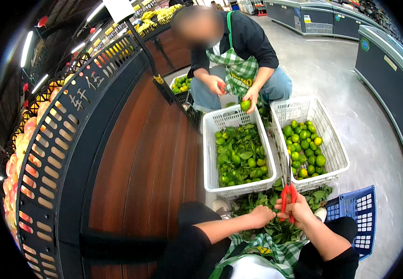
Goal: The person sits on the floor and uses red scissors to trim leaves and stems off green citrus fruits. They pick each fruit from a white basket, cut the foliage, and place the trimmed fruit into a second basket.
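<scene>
Red-handled scissors are gripped in my right hand, with their blades pointing away from me towards the gap between two white plastic crates. Just left of the handles, my left hand is curled with its fingers drawn in; whether it holds something small cannot be told. Below both hands lies a heap of green leaves on the floor. The left white crate holds green citrus fruits with many leaves. In the right white crate lie loose green and yellowish citrus fruits.
A co-worker in a checked apron crouches opposite, one hand with a green fruit, the other with a red-handled tool. A wood-panelled display stand curves along the left. A blue plastic basket stands at my right; chest freezers stand beyond.
</scene>
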Demonstrator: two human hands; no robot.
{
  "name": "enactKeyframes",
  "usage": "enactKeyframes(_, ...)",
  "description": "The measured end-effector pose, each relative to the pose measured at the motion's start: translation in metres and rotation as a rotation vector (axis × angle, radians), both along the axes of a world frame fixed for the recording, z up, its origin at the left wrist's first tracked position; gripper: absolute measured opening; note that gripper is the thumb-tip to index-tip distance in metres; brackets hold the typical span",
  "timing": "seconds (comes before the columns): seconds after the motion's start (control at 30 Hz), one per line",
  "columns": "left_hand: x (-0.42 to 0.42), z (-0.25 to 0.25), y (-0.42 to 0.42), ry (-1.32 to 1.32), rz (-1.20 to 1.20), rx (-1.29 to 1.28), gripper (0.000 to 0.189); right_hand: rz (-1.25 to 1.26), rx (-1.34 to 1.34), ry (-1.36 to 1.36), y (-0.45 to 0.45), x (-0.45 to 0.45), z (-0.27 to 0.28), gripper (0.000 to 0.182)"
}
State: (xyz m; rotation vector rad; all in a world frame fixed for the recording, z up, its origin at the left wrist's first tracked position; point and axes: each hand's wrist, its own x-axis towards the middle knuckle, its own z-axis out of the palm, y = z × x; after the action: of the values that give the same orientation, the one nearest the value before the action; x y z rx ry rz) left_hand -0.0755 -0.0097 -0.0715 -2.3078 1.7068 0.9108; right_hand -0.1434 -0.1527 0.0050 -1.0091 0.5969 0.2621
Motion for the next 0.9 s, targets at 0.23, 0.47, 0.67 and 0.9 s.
enactKeyframes(0.23,0.002,-0.008,0.010,0.090,-0.003,-0.097,0.055,-0.031,-0.025,0.015,0.006,0.004,0.007,0.063)
enactKeyframes(0.47,0.027,0.000,0.016,-0.151,-0.009,-0.567,0.026,0.025,-0.022,0.030,-0.003,-0.001,0.013,0.063)
enactKeyframes(0.67,0.122,0.014,0.014,-0.053,0.354,-0.235,0.014,0.020,-0.023,0.091,-0.003,-0.001,0.019,0.068)
enactKeyframes(0.9,0.209,-0.101,0.088,-0.141,0.532,0.075,0.020,0.033,0.032,0.118,0.001,0.011,0.015,0.065)
